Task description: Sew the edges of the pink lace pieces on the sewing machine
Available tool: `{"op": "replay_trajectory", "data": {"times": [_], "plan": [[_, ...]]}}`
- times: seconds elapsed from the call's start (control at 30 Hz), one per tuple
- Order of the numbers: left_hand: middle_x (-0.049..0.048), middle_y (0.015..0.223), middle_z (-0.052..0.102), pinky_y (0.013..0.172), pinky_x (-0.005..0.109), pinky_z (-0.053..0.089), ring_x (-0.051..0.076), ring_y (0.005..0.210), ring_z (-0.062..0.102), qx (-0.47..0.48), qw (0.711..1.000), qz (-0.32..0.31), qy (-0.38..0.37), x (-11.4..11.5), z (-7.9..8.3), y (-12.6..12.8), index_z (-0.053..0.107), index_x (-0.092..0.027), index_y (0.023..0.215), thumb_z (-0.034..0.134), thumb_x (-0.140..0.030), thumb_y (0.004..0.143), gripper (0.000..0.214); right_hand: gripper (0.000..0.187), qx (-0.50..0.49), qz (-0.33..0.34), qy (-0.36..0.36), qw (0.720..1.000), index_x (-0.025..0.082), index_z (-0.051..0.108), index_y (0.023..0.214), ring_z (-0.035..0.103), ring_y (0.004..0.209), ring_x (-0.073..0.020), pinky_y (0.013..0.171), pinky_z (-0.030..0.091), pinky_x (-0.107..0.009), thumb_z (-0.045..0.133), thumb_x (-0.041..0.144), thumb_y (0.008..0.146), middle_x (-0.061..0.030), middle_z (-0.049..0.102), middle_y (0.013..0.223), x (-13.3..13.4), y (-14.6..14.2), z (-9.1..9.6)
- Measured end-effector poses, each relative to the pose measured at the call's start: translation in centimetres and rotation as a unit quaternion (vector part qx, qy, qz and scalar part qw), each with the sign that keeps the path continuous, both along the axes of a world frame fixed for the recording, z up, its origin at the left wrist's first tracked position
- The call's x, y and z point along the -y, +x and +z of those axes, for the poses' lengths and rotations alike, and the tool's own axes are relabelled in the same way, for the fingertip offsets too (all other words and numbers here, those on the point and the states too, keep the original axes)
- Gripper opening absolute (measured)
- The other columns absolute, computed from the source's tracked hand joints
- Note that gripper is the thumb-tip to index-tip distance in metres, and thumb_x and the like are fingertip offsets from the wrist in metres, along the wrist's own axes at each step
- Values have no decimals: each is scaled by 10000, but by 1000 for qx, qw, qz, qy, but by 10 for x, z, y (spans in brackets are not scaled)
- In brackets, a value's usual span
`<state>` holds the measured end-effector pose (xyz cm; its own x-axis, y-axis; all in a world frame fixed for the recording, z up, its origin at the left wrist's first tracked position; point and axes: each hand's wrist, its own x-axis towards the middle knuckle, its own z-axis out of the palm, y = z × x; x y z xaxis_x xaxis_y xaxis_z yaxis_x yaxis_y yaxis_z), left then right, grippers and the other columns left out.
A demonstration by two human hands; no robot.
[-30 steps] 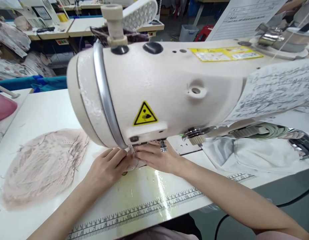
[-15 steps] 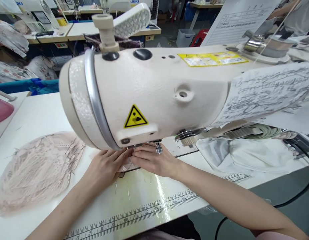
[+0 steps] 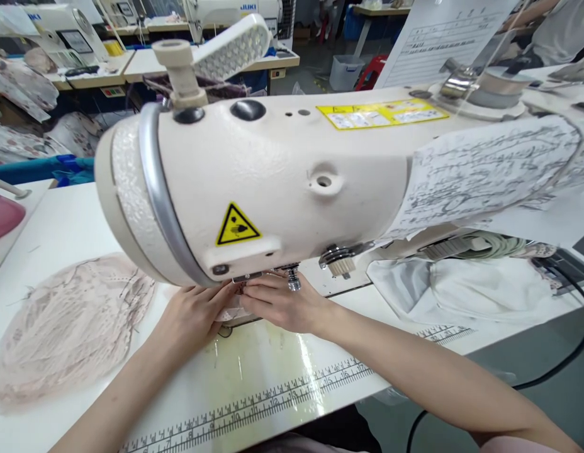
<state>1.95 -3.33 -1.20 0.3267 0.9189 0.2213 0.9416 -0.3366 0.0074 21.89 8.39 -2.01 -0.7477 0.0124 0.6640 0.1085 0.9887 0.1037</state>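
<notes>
Beneath the head of a white sewing machine [image 3: 273,170], both hands meet at a small piece of pale pink fabric [image 3: 233,310]. From the left, my left hand [image 3: 195,313] bears on the fabric, its fingers bent inward and its fingertips partly hidden by the machine. My right hand [image 3: 285,302] comes from the right, fingers together, gripping the same fabric at its other side. The needle area is out of sight behind the machine head. Under the right hand's knuckles the bed's metal plate [image 3: 320,283] shows a little.
A flat heap of pink lace fabric [image 3: 75,327] lies on the table at left. White folded cloth [image 3: 476,289] rests right of the machine bed. A printed ruler [image 3: 273,402] runs along the front edge. Handwritten paper [image 3: 485,170] covers the machine arm. A person [image 3: 556,38] is at far right.
The view has shifted slightly, so the machine appears a little further left. The hands stay together at the fabric under the machine head, with scarcely any change in pose.
</notes>
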Motion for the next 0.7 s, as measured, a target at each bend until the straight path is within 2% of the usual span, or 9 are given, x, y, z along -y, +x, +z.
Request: {"op": "replay_trajectory", "data": {"times": [0.13,0.27,0.53,0.7], "plan": [[106,1126,717,731,378,495,256,874,682,-3,1000,8,6,0,0,1,460,-129,1387,456,-48,729,663,158,12,-23,-8,1000,215,640,917,588,879,-112,578,364,-256,554,85,888,36,695,879,3,2,-1],[117,1114,717,710,384,484,257,804,671,-20,1000,12,7,-1,3,4,475,-116,1379,480,-104,796,584,186,22,-43,-18,999,220,634,907,583,829,-111,542,344,-265,544,61,871,41,688,877,4,2,0],[116,1101,719,810,398,481,253,858,667,-28,999,6,26,-1,5,9,501,-102,1358,448,-173,891,476,193,18,-62,15,998,199,611,826,538,664,-89,544,368,-256,536,28,875,61,654,766,-2,1,10],[128,1134,709,849,408,482,269,946,667,-27,999,2,33,-2,6,10,501,-93,1359,451,-186,908,463,222,61,-43,-33,997,198,640,871,547,682,-91,586,373,-263,494,34,902,50,682,827,-6,3,10]]}}
